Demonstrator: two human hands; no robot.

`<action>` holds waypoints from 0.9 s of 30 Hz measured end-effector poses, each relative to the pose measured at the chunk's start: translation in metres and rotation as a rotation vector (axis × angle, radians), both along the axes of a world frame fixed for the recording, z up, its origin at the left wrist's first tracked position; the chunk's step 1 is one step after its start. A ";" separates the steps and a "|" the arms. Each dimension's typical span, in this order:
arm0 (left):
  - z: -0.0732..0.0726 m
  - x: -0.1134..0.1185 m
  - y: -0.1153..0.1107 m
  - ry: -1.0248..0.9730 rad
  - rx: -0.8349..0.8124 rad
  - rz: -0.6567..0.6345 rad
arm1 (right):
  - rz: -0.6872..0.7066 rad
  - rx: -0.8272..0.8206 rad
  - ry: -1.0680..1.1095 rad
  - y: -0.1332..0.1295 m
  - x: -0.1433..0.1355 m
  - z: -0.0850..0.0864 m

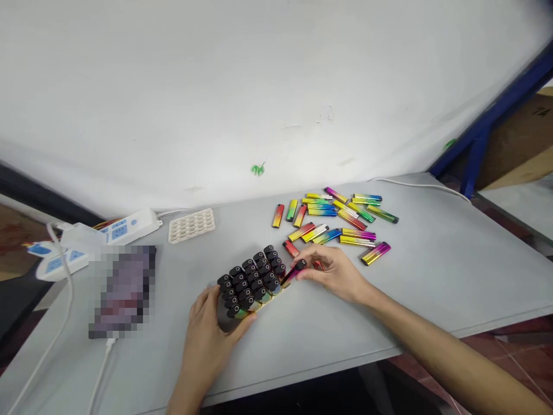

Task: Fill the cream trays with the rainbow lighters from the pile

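Several shiny lighters with black tops (pixel 248 282) stand upright in close rows in a pale tray (pixel 286 287), of which only a bit of edge shows. My left hand (pixel 209 331) is wrapped round the left end of this block, thumb along the near side. In my right hand (pixel 334 271) a purple lighter (pixel 292 273) is pinched between thumb and fingers, tilted, at the right end of the rows. Whether its lower end sits in a slot I cannot tell. A red lighter (pixel 291 248) lies just beyond my right fingers.
Loose coloured lighters (pixel 320 233) lie scattered towards the wall. A cream tray with oval slots (pixel 192 225) rests at the back left. Further left are a power strip (pixel 125 227), a blurred-out phone-like device (pixel 125 291) and its white cable (pixel 103 369). A white cord (pixel 421 184) runs along the back right.
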State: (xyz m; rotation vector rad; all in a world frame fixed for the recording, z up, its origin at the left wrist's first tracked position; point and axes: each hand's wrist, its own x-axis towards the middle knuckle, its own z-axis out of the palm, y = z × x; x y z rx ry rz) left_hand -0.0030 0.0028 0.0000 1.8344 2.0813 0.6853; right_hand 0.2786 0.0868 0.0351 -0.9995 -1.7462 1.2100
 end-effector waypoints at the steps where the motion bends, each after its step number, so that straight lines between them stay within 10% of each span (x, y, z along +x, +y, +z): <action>1: 0.000 0.000 0.000 -0.002 0.001 -0.002 | 0.018 0.041 -0.035 0.000 0.000 -0.001; 18: -0.006 -0.001 -0.001 0.017 0.014 -0.028 | 0.007 0.386 -0.317 0.006 0.002 -0.004; 27: -0.009 0.002 -0.001 0.042 0.094 -0.089 | 0.037 0.441 -0.565 0.088 -0.058 0.037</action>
